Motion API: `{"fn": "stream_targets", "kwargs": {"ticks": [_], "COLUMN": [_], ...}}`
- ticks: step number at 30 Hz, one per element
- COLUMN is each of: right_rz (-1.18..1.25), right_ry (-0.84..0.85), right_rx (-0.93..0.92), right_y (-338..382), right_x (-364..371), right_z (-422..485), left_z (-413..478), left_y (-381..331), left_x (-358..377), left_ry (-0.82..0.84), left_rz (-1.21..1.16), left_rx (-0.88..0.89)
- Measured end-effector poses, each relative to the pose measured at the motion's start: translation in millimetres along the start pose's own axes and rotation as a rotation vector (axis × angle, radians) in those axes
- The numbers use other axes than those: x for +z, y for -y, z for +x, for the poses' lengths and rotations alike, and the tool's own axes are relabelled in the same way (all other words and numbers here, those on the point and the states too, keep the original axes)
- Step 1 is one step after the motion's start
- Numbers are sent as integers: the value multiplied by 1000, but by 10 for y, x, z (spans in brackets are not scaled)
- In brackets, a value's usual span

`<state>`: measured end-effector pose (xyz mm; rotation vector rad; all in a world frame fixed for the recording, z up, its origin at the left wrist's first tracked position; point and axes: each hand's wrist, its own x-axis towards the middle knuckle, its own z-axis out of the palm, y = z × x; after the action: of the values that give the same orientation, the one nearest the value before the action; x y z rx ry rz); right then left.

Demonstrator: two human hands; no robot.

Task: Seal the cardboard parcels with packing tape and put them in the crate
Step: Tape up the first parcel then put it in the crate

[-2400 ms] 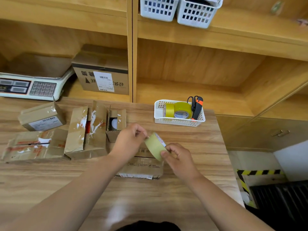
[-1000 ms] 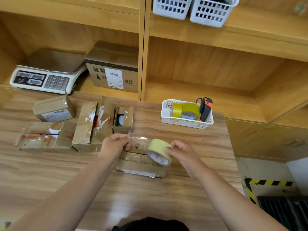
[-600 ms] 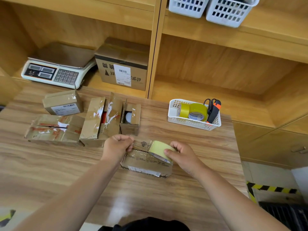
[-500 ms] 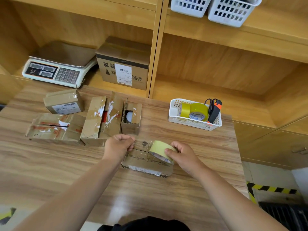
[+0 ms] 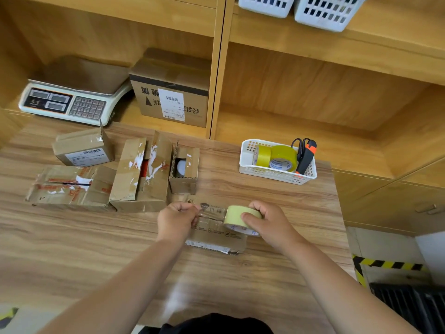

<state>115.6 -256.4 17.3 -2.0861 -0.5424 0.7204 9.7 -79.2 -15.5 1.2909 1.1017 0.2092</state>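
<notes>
Forearms come in from the bottom edge and meet over a flat cardboard parcel (image 5: 214, 239), which lies near the front middle of the table (image 5: 72, 249) with its long axis running left to right. I see the left hand (image 5: 177, 219) curled, pinching the free end of a clear tape strip (image 5: 212, 210). The right hand (image 5: 269, 221) grips the yellow tape roll (image 5: 237, 214), thumb on its band, core tilted toward me. The strip runs left to right over the parcel's top; I cannot tell if it touches. Farther back are more parcels (image 5: 139, 174) at left and a white basket (image 5: 277, 174) at right.
</notes>
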Motion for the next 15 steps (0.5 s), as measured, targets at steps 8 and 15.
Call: {"fn": "stream_targets", "kwargs": {"ticks": [8, 15], "right_rz": [-291, -702], "right_ry": [-44, -74], "right_rx": [-13, -43], "right_y": [-145, 70], "right_x": [-138, -126], "right_z": [-14, -1], "left_z": [-30, 80], "left_y": [36, 31], "left_x": [9, -186], "left_ry": [-55, -56], "left_rz": [-13, -27], "left_rx": [1, 11]}}
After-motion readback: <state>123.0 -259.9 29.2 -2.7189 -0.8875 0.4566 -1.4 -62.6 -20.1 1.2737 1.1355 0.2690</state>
